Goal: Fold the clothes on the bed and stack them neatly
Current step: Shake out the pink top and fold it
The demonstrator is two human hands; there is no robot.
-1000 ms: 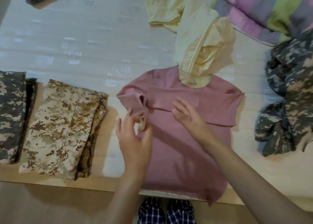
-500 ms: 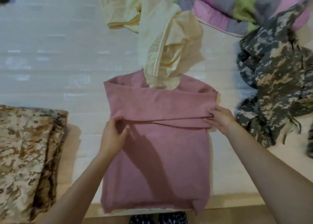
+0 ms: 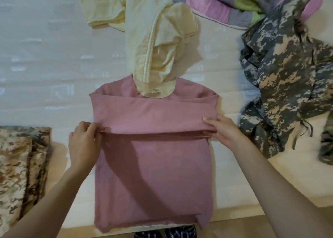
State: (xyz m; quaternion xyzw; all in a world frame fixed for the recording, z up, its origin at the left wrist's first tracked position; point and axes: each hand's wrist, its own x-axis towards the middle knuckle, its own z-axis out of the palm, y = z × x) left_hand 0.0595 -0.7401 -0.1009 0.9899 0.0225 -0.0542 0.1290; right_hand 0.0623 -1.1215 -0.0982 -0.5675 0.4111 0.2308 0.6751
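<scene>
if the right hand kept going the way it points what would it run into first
The right hand points up and left and pinches the pink shirt at its fold, so it would ride over that folded band first; beyond it, probably the cream garment, though height is hard to judge.

- Warm, dimmish indoor light falls from the left, laying a broad diagonal shadow across the pink shirt (image 3: 155,174).
- Pale glare patches streak the white bed (image 3: 45,61).
- Detail soft throughout; wide-angle bowing at the edges.
</scene>
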